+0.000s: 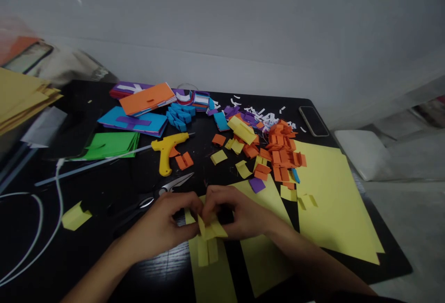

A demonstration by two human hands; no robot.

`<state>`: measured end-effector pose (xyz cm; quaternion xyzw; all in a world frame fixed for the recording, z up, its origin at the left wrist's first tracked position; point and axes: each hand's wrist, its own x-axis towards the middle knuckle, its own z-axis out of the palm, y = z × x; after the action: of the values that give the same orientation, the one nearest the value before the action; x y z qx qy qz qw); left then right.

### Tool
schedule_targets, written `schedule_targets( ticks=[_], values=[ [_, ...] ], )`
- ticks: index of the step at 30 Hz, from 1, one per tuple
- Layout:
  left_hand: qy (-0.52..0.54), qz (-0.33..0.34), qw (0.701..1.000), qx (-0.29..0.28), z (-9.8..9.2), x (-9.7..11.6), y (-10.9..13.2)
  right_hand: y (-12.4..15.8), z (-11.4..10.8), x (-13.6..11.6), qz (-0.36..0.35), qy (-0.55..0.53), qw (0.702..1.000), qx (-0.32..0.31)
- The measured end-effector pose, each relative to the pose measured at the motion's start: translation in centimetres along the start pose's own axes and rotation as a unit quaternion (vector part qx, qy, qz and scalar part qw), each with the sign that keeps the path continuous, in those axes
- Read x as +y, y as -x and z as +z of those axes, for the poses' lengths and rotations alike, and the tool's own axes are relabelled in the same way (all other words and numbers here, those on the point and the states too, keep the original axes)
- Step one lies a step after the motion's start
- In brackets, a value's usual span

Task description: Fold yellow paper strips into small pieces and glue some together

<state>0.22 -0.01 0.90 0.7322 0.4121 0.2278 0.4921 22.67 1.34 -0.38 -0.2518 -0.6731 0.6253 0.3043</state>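
Close together at the front of the black table, my left hand and my right hand pinch a small folded yellow paper piece between them. Another folded yellow piece shows just below it; I cannot tell whether the two are joined. Beneath the hands lie yellow paper strips. Black-handled scissors rest just beyond my left hand, blades partly apart. Farther back sits a yellow glue gun with its nozzle pointing right.
Folded orange pieces and yellow ones pile right of centre, with white paper scraps behind. Large yellow sheets and a phone lie at right. Coloured paper stacks stand at the back left; a white cable curls at left.
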Motion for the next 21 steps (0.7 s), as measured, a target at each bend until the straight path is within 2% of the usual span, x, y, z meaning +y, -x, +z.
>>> schedule_targets(
  ticks=[7, 11, 13, 16, 18, 21],
  values=[
    [0.010, -0.006, 1.000, -0.016, 0.2, 0.2, 0.1, 0.2, 0.7, 0.1, 0.042, 0.008, 0.998, 0.036],
    [-0.016, 0.003, 1.000, 0.000, -0.1, 0.4, 0.2, 0.3, 0.5, -0.4, 0.039, 0.038, 0.996, 0.067],
    [-0.026, 0.011, 1.000, 0.006, -0.5, 0.5, 0.4, 0.3, 0.4, -0.4, 0.026, 0.063, 0.993, 0.093],
    [0.018, 0.038, 0.999, -0.013, -1.1, 0.7, 0.4, 0.2, 0.3, -0.3, -0.008, 0.091, 0.988, 0.124],
    [0.058, 0.050, 0.997, -0.023, -1.4, 0.7, 0.2, 0.1, 0.4, -0.3, -0.037, 0.099, 0.986, 0.132],
    [0.071, 0.031, 0.997, -0.014, -1.3, 0.7, -0.1, 0.0, 0.8, -0.3, -0.074, 0.103, 0.984, 0.128]
  ],
)
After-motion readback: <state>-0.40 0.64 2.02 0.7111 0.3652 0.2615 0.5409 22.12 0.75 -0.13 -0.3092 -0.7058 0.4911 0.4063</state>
